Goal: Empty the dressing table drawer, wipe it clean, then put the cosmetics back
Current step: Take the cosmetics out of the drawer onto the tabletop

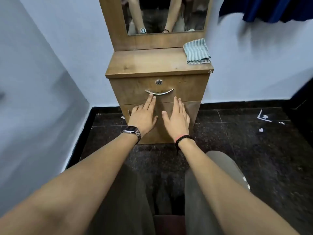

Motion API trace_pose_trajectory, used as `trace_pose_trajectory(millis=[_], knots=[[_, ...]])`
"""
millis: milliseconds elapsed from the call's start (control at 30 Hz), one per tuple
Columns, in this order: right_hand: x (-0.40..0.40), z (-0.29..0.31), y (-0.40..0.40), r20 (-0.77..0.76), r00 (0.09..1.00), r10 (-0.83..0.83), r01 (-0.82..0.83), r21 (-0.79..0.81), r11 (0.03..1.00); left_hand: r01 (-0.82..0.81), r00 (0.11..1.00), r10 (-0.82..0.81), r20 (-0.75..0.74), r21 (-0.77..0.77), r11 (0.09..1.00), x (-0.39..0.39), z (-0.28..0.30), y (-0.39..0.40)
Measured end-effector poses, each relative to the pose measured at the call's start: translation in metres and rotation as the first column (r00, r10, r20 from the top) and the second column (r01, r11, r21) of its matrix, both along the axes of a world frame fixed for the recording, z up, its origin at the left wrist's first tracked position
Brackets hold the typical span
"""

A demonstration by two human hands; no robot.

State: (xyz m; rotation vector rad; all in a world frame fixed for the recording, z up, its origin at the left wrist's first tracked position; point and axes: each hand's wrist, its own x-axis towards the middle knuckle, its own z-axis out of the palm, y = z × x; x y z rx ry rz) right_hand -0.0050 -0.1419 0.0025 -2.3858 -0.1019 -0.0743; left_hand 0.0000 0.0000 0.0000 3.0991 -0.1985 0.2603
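The narrow wooden dressing table (157, 63) stands against the wall ahead. Its drawer (189, 89) is closed, with a curved metal handle (159, 92) and a round lock (158, 82) above it. My left hand (144, 115), with a watch on the wrist, has its fingers spread and its fingertips just under the handle's left end. My right hand (176, 118), with a bead bracelet, is flat and open in front of the lower door, holding nothing. A folded striped cloth (197, 51) lies on the tabletop's right back corner. No cosmetics are visible.
A mirror (164, 14) rises above the tabletop. Pale blue walls close in at the left and behind. The floor is dark tile, with paper scraps (263, 117) at the right. A dark blue cloth (271, 9) hangs at the upper right. My knees are below.
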Motion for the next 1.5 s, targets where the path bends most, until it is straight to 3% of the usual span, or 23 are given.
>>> trace_pose_trajectory(millis=[100,200,433,633,767,867,1133,1233,1400,1500], knots=[[0.006,-0.004,0.0,-0.022,0.999,-0.038,0.039,0.061,0.997,-0.01,1.0,0.01,0.0,0.017,1.0,0.021,0.001,-0.004],[0.012,0.009,0.005,0.107,0.994,0.001,-0.013,0.109,0.994,-0.025,0.999,0.026,0.019,-0.018,1.0,0.036,0.001,-0.009],[0.017,0.018,0.0,0.105,0.994,-0.039,0.016,0.213,0.977,-0.059,0.998,0.056,-0.023,-0.19,0.98,0.039,0.005,-0.022],[0.005,0.03,0.011,0.221,0.975,0.013,-0.06,0.205,0.977,-0.064,0.99,0.052,-0.131,-0.087,0.994,0.014,0.004,-0.021],[-0.007,0.047,0.024,0.389,0.918,0.073,-0.136,0.135,0.982,-0.064,0.969,0.072,-0.235,0.042,0.997,-0.023,0.016,-0.026],[-0.014,0.059,0.028,0.46,0.884,0.086,-0.135,0.075,0.988,-0.074,0.959,0.079,-0.273,0.026,0.997,-0.053,0.031,-0.034],[-0.028,0.062,0.009,0.398,0.909,0.125,-0.076,-0.136,0.988,0.022,0.926,-0.06,-0.373,-0.104,0.994,-0.109,0.057,-0.031],[-0.04,0.058,0.003,0.355,0.919,0.168,-0.049,-0.321,0.946,0.038,0.955,-0.047,-0.292,-0.035,0.999,-0.122,0.083,-0.02],[-0.066,0.053,0.001,0.422,0.891,0.166,0.011,-0.386,0.922,0.089,0.995,-0.096,-0.007,-0.313,0.945,-0.134,0.113,0.009],[-0.076,0.052,-0.001,0.432,0.886,0.166,0.025,-0.403,0.915,0.106,0.989,-0.128,-0.073,-0.249,0.963,-0.127,0.113,0.014]])
